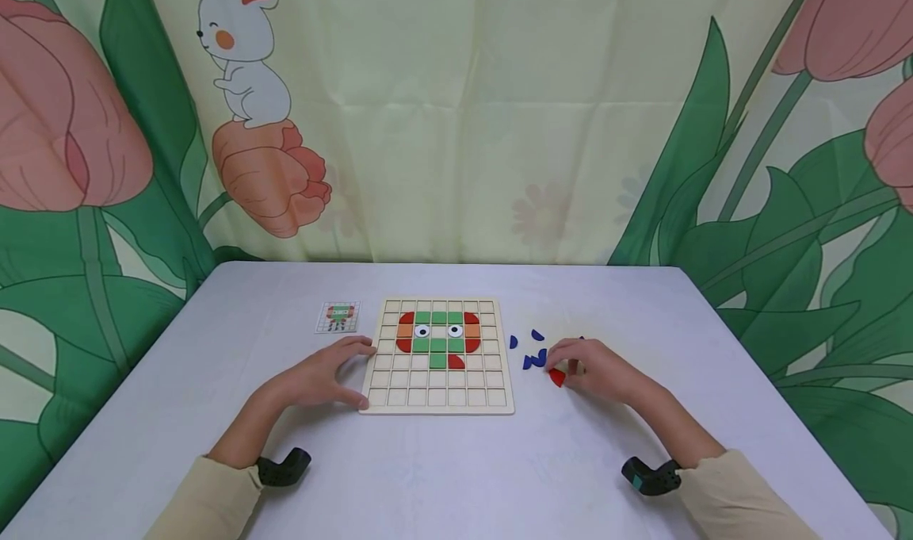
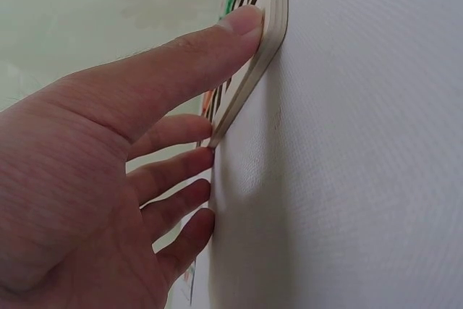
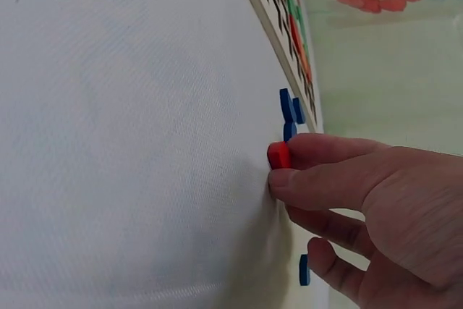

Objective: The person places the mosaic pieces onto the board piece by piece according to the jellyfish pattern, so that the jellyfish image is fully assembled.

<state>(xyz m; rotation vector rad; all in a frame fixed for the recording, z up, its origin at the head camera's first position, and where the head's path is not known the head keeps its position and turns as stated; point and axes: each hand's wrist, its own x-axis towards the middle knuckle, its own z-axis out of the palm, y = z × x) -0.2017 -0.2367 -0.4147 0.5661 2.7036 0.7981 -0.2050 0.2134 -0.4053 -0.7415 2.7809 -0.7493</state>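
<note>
A square wooden grid board point(image 1: 437, 399) lies on the table, with green, red and orange pieces and two eye pieces set in its upper cells. My left hand point(image 1: 324, 373) rests at the board's left edge, its thumb point(image 2: 242, 30) on the near corner and its fingers fairly straight along the side. To the right of the board, my right hand point(image 1: 599, 368) pinches a red quarter-round piece point(image 3: 277, 155) between thumb and index finger, low over the cloth. Several small blue pieces point(image 1: 537, 335) lie between that hand and the board; another blue piece point(image 3: 304, 270) shows beneath its other fingers.
A small picture card point(image 1: 338, 317) with a green and red figure on a grid lies beyond my left hand, left of the board. White cloth point(image 1: 456, 476) covers the table. Behind its far edge hangs a printed curtain point(image 1: 456, 128).
</note>
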